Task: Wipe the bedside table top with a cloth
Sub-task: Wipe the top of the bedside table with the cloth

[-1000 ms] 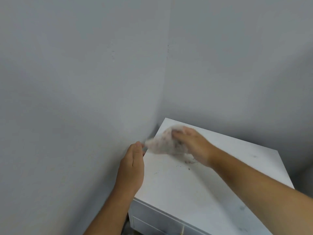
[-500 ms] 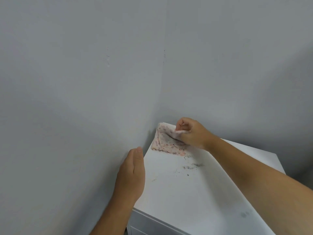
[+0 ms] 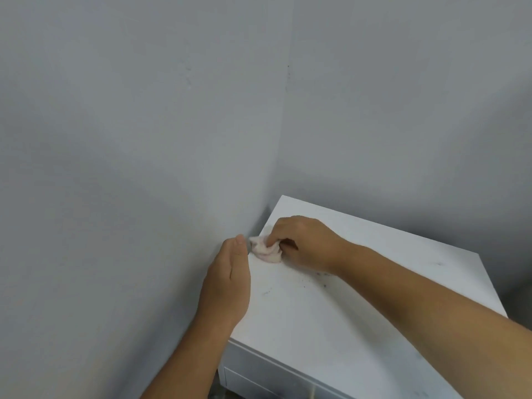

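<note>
The white bedside table (image 3: 388,326) stands in a room corner, its top speckled with dark dust (image 3: 322,276) near the middle. My right hand (image 3: 302,243) presses a bunched pale pink cloth (image 3: 264,249) against the top at its left edge. My left hand (image 3: 227,286) is held upright and cupped along that same edge, fingers together, its fingertips almost touching the cloth. It holds nothing.
Grey walls (image 3: 129,168) close in on the table's left and back sides. Drawer fronts (image 3: 259,378) show below the table's near edge. A dark gap lies between the left wall and the table.
My right hand has dragged the cloth from the far left corner toward me along the left edge, bunching it up. My left hand has stayed against that edge.
</note>
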